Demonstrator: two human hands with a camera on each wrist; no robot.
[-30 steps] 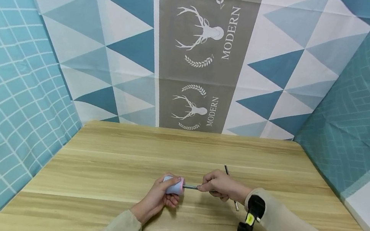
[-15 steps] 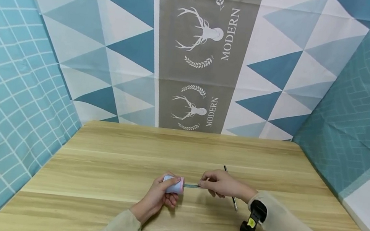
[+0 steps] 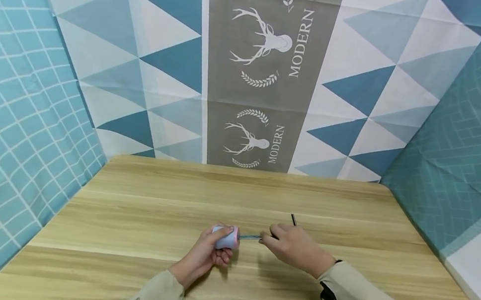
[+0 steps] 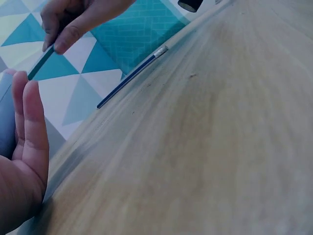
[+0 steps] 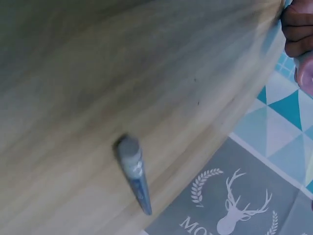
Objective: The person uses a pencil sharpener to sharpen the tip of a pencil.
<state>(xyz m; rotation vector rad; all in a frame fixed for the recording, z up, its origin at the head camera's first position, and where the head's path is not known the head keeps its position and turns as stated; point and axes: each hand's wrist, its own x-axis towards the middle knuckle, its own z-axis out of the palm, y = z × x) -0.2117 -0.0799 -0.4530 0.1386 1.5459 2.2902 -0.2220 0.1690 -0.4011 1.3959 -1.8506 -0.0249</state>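
- Gripping the pale blue cylinder (image 3: 225,242) on its side over the table (image 3: 124,216), my left hand (image 3: 204,254) has its thumb across the top and fingers curled below; the pink end (image 3: 236,238) faces my right hand (image 3: 296,247).
- Over on that side, my right hand pinches the slim blue stick (image 3: 250,237), narrow at the fingertips, and the stick bridges the gap to the pink end. How deep it sits, if it goes in at all, I can't tell from here.
- Alignment is the big thing, I reckon: stick and cylinder should share 1 straight line, since a sideways lean could flex the stick or bind it.
- Left hand plays anchor, firm without crushing; the right should do the fine work with a light, even pinch.
- Careful underneath! A loose stick (image 4: 128,80) lies on the table by my right hand, and a stray knuckle could set it rolling.
- Any resistance, I'd ease off and square up the 2 pieces before pushing or pulling harder.
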